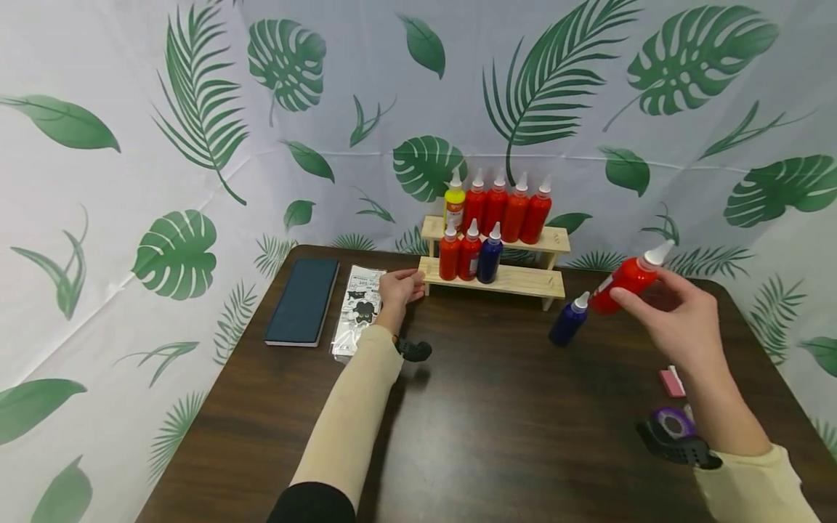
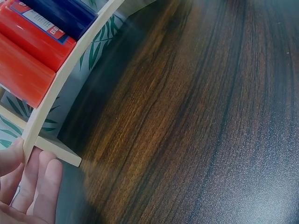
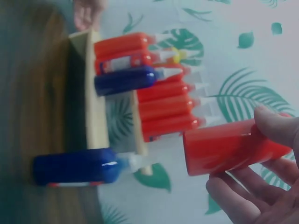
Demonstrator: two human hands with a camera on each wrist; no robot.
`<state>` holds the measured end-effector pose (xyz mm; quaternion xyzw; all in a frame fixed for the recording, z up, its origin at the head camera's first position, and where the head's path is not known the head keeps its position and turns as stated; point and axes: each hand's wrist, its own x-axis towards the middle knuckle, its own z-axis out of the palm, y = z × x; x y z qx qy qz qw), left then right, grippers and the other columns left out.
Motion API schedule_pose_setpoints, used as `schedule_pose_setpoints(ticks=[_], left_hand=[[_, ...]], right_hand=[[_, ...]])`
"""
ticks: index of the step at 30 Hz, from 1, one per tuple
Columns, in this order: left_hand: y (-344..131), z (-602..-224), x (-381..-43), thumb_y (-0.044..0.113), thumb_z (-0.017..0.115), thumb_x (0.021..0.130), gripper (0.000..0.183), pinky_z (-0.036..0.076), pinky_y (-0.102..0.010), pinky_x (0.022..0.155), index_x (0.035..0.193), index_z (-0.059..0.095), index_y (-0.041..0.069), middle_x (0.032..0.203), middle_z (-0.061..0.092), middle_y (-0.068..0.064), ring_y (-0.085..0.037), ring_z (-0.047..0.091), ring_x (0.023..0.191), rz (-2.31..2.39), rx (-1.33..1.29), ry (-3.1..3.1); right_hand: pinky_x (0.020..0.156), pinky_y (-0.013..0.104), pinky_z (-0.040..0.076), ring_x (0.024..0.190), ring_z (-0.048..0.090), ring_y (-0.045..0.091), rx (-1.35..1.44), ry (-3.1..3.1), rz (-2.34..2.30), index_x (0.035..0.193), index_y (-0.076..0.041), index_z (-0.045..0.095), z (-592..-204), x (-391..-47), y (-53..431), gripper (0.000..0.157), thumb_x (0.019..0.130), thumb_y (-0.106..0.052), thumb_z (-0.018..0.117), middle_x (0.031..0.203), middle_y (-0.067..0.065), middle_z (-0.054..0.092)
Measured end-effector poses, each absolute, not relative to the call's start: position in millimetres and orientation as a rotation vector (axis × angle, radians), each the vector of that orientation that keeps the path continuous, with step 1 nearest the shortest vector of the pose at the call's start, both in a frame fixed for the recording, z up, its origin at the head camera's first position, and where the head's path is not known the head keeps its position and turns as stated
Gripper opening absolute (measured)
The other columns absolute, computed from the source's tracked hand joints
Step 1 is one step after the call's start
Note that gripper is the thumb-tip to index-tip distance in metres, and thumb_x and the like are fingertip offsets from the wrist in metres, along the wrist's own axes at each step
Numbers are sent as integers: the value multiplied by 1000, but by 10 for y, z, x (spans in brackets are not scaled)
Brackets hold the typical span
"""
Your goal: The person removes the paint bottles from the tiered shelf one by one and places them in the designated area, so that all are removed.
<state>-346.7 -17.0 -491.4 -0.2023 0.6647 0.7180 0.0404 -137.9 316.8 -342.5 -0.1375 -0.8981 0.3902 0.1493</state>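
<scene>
My right hand [image 1: 686, 323] grips a red squeeze bottle [image 1: 624, 283] with a white nozzle, tilted and raised over the table's right side. In the right wrist view, thumb and fingers wrap the red bottle [image 3: 217, 148], its base toward the rack. Just left of it, a blue bottle [image 1: 567, 324] stands on the table. My left hand [image 1: 400, 289] pinches the left end of a two-step wooden rack [image 1: 523, 280], thumb above the board and fingers beneath. On the lower step are two red or orange-red bottles [image 1: 449, 258] and a blue one [image 1: 490, 260]. The upper step bears a yellow bottle [image 1: 454, 207] and several red ones [image 1: 536, 218].
A dark blue notebook [image 1: 303, 301] and a white packet with black cat drawings [image 1: 356, 309] lie on the table's left. Near my right forearm are a pink item [image 1: 671, 382] and a purple tape roll [image 1: 673, 421]. Behind the table hangs a leaf-print cloth [image 1: 366, 73].
</scene>
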Motion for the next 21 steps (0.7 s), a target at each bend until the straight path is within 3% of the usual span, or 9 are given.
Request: schedule_pose_setpoints(ticks=[8, 11, 15, 21], left_hand=[[-170, -4913, -3468, 8, 76, 82, 21, 60, -31, 62, 102, 73, 2, 84, 72, -16, -19, 70, 67, 2202, -621, 2028], [-181, -4926, -3486, 8, 76, 82, 20, 60, -30, 59, 101, 73, 2, 80, 72, -14, -18, 70, 64, 2198, -638, 2027], [-184, -4951, -3507, 8, 76, 82, 19, 59, -27, 55, 100, 73, 2, 82, 72, -16, -15, 68, 59, 2194, -652, 2027], [-168, -4964, -3524, 8, 75, 83, 18, 59, -28, 57, 100, 74, 4, 85, 73, -16, -15, 69, 61, 2183, -640, 2036]], right_hand=[[57, 10, 48, 78, 53, -7, -373, -2594, 1082, 130, -1, 57, -3940, -1113, 3236, 64, 82, -40, 74, 119, 26, 62], [58, 9, 48, 83, 63, 9, -374, -2605, 1109, 130, 1, 56, -4159, -1140, 3233, 66, 82, -39, 76, 117, 27, 62], [58, 8, 48, 93, 63, 34, -403, -2603, 1140, 129, 3, 57, -4419, -1220, 3217, 67, 80, -39, 77, 116, 27, 63], [62, 4, 43, 100, 61, 38, -449, -2574, 1159, 127, 3, 58, -4692, -1312, 3214, 66, 80, -40, 77, 116, 26, 64]])
